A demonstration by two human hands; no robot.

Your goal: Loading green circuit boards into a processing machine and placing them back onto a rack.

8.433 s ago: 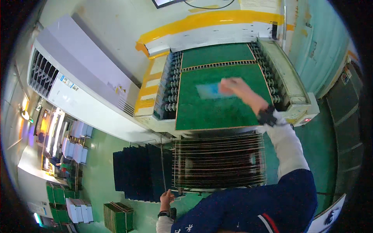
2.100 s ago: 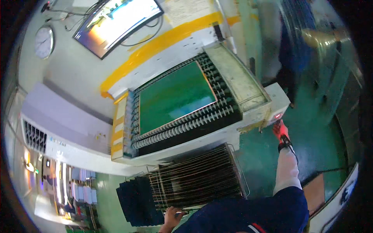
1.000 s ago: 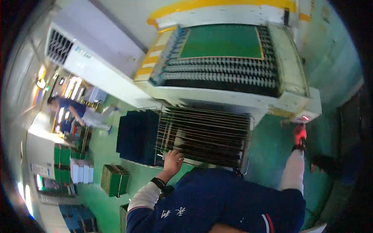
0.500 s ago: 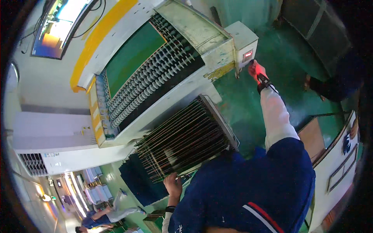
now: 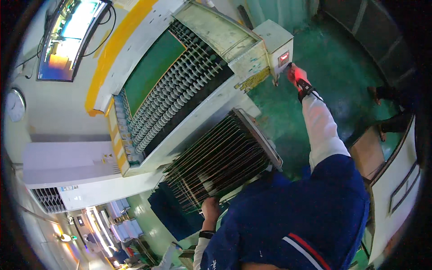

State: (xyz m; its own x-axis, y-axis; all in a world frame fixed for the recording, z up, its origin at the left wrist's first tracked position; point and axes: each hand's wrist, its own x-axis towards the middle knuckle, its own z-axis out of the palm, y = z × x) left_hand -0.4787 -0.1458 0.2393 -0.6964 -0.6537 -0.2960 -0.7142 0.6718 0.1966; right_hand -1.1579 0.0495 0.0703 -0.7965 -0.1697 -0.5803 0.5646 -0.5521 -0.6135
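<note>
One control box [image 5: 275,40] up-left of right hand [image 5: 298,74]

Holding that nearer hand curled beside it, grip impossible to tell. Resting left hand [image 5: 210,209] at edge of rack [image 5: 257,137], grasp unclear. Facing green board [image 5: 153,69] on rollers [image 5: 175,94], left of right hand, long edge slanting up-right.

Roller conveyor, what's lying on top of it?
A green panel lies on the far rollers. Bare rollers show on the near side; whatever is directly beneath the panel is covered.

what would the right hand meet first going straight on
Probably the pale control box, just below its red display; the right hand may be touching it, but depth is unclear.
</note>
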